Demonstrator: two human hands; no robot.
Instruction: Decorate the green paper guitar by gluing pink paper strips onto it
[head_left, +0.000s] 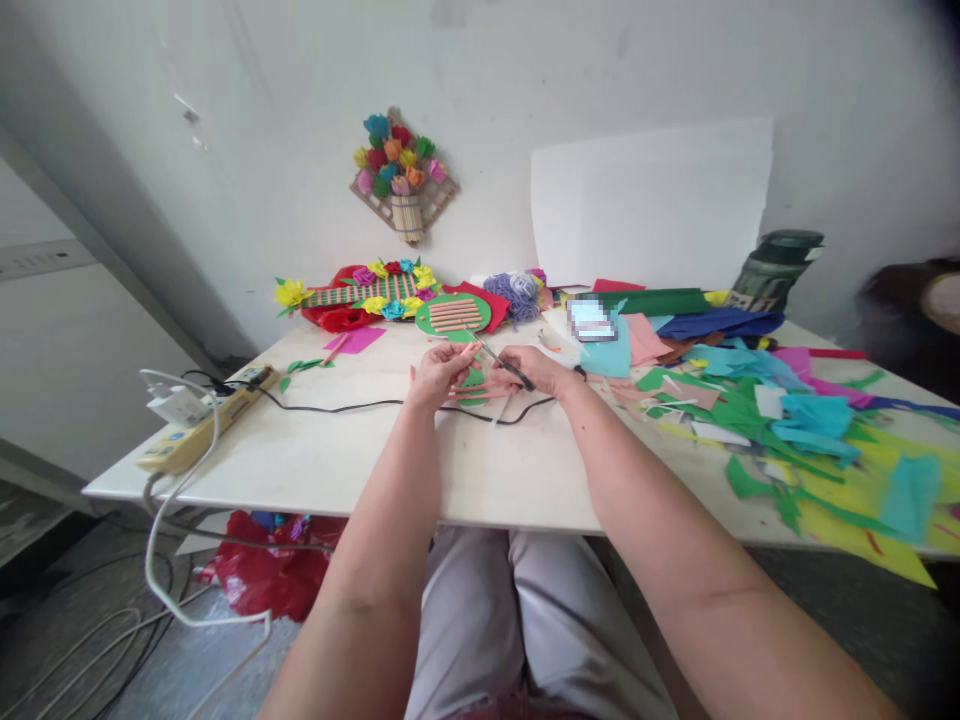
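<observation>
On my feed the scissors (493, 354) slant over the middle of the table (352, 465), tips close to a small pink piece (468, 354); whether the blades touch it, I can't tell. The right hand (541, 368) is closed around the scissors' dark handles, some fingers out of my sight. The left hand (442, 373) pinches the pink piece (mostly lost to me behind the fingertips). Between the hands I make out pink strips (491, 388), partly covered, near a black cable (337, 409). Just beyond lies a green oval (423, 318) bearing a row of pink sticks (456, 315). Farther right, a phone (592, 320) has its screen pixelated, and coloured paper scraps (814, 415) overlap too thickly for me to separate.
</observation>
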